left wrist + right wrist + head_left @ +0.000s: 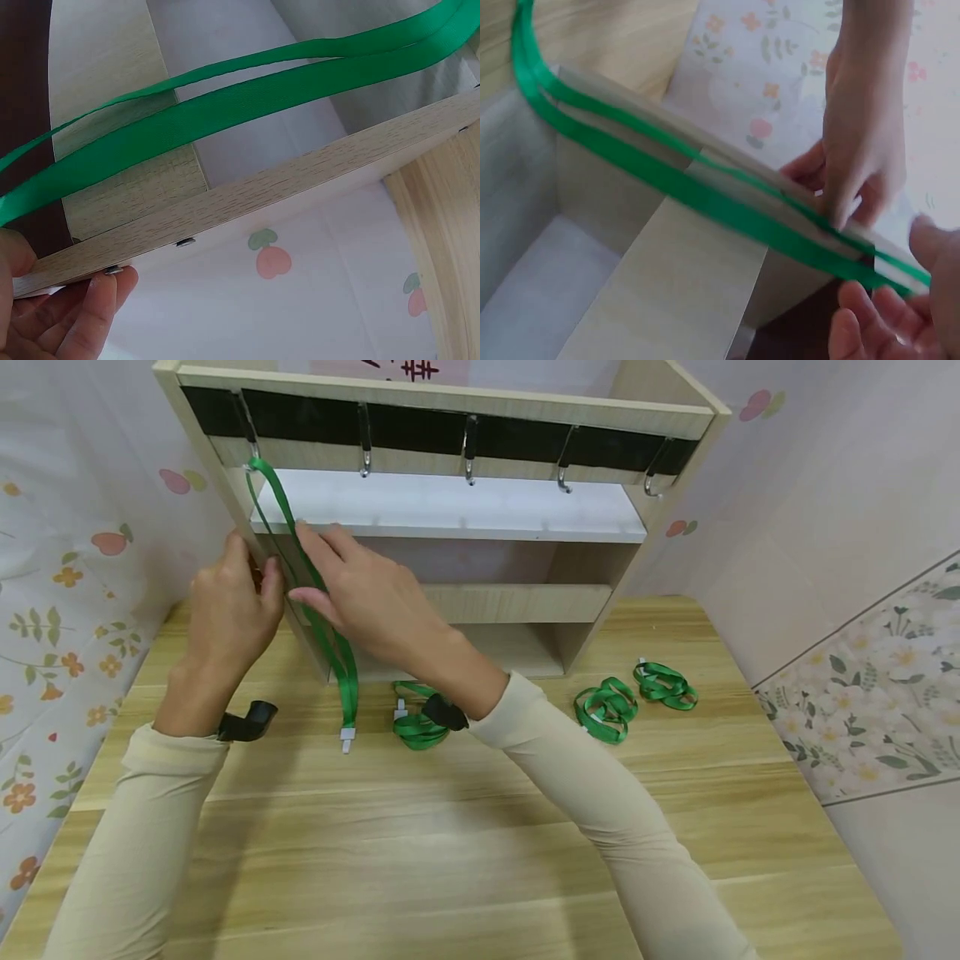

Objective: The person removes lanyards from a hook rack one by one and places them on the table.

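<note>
A green lanyard [327, 627] hangs from the leftmost hook [250, 435] of a small wooden shelf unit, its white clip [347, 737] low over the table. My left hand [234, 602] grips the unit's left side panel [247, 184], thumb on one face and fingertips on the other. Beside the lanyard is my right hand [367, 589], thumb and fingers apart. In the right wrist view the strap runs past the right fingertips [881, 315]; whether they touch it I cannot tell.
Coiled green lanyards lie on the wooden table [420, 852]: one [420, 731] under my right wrist, two [607, 710] to the right. Several more hooks [470, 452] line the black strip. A white shelf board [450, 506] sits below them. Patterned walls flank the unit.
</note>
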Demonstrator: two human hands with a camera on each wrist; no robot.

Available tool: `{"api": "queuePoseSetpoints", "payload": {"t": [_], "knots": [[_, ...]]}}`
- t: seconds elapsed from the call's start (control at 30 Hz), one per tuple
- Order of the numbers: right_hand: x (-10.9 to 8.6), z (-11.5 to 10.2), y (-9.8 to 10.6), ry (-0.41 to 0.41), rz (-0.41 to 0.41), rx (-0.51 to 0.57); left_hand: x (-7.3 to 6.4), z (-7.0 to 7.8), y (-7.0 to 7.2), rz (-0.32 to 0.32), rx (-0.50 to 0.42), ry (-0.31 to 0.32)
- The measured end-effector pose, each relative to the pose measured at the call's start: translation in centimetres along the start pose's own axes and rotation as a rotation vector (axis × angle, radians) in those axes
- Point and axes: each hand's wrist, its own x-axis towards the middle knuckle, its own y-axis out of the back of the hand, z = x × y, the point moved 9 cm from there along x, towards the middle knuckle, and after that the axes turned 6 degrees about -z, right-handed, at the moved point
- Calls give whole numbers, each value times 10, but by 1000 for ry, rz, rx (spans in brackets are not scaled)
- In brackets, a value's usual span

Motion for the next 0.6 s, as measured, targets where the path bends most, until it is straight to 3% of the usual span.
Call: {"api": "queuePoseSetpoints", "payload": {"t": [0.23, 0.3, 0.4, 0.6], "knots": [[22, -12, 4, -87, 8, -71, -1, -2, -1, 0, 12, 20], [27, -12, 6, -112, 24, -26, -1, -1, -1, -2, 11, 18], [35, -8, 12, -151, 64, 165, 0, 2, -2, -3, 1, 8], [48, 13, 18, -224, 86, 710, 2, 4, -3, -11, -21, 0]]}}
